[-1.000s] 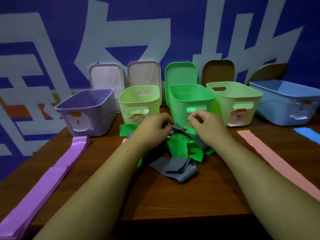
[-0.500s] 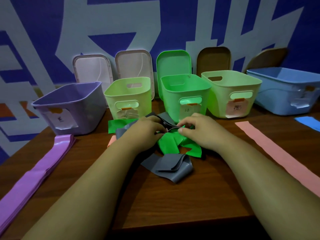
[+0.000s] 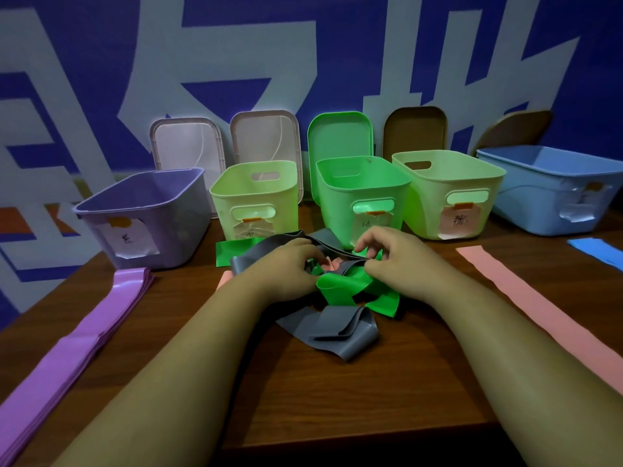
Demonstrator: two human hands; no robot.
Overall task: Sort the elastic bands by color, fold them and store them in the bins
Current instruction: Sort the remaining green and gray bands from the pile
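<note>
The grey band (image 3: 259, 256) is lying tangled with a green band (image 3: 347, 288) just in front of the green bin (image 3: 360, 193). The left hand (image 3: 286, 269) and the right hand (image 3: 394, 259) are both pinching this grey strip with curled fingers. In my judgement, drawing it out slowly and upward is best, so the green loops are not coming along. Purple bands (image 3: 84, 335) are lying left of the bin, a pink band (image 3: 526, 305) to its right. Bare table (image 3: 337, 399) in front of the bin is offering room.

Wooden table (image 3: 303, 399), blue wall (image 3: 590, 62) with white lettering (image 3: 236, 62), lids (image 3: 340, 136) propped against it
</note>
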